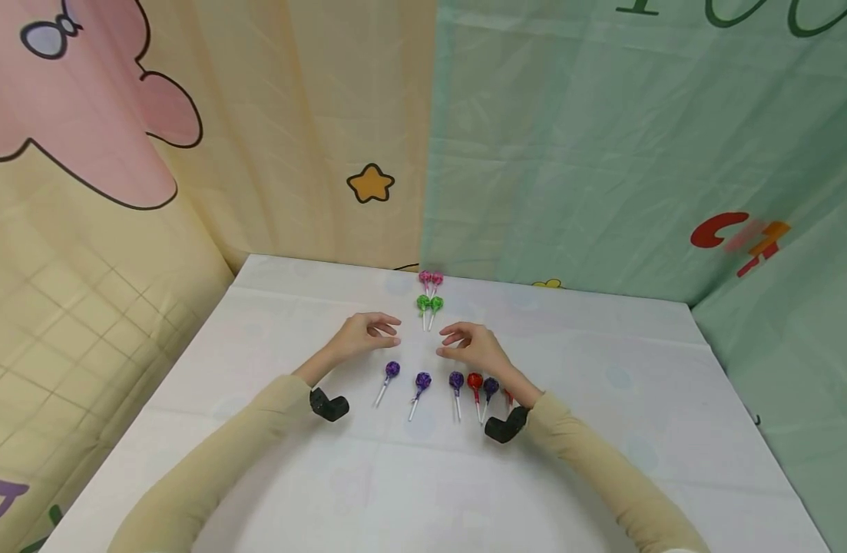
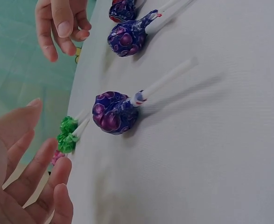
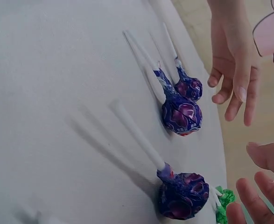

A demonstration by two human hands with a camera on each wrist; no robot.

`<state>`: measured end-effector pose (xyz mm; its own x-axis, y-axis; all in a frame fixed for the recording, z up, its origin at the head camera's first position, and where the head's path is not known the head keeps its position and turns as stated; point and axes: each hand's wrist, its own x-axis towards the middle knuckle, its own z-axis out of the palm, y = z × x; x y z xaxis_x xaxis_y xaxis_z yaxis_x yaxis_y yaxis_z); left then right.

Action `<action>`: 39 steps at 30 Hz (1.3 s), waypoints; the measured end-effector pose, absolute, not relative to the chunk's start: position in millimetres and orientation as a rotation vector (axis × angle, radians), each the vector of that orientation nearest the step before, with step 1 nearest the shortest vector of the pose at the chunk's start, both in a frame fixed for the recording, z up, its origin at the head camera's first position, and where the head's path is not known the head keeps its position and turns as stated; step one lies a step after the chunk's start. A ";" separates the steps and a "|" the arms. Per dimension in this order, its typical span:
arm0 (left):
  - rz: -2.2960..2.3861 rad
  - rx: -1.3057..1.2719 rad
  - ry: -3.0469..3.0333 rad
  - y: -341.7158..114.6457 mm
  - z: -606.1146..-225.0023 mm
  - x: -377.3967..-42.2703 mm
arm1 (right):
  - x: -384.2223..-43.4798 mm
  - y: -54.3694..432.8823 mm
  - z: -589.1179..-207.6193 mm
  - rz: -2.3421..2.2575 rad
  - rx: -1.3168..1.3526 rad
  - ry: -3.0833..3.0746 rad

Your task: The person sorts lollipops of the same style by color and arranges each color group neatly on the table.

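My left hand and right hand face each other over the table, fingers loosely bent, holding nothing. Beyond the gap between them lie two green lollipops, with two pink lollipops just behind. Nearer than the hands is a row: one purple lollipop below the left hand, a second purple lollipop near the middle, and a third purple lollipop below the right hand. To its right come a red lollipop, a dark purple lollipop and another red one, partly hidden by the right wrist.
A white cloth covers the table. Its far edge meets a printed curtain, yellow on the left and green on the right. Each wrist carries a black camera mount.
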<state>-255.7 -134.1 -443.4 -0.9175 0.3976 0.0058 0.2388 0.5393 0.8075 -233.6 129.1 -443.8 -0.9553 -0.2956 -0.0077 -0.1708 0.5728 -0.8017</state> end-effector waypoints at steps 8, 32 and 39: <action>1.330 0.571 2.512 -136.1 -451.7 -245.2 | -222.1 121.9 -451.0 -1.324 -0.430 2.610; 1.179 0.655 2.412 -139.4 -460.6 -239.0 | -218.6 110.5 -463.0 -1.152 -0.530 2.580; 1.151 0.692 2.433 -138.2 -458.4 -235.9 | -216.0 108.2 -460.5 -1.100 -0.548 2.578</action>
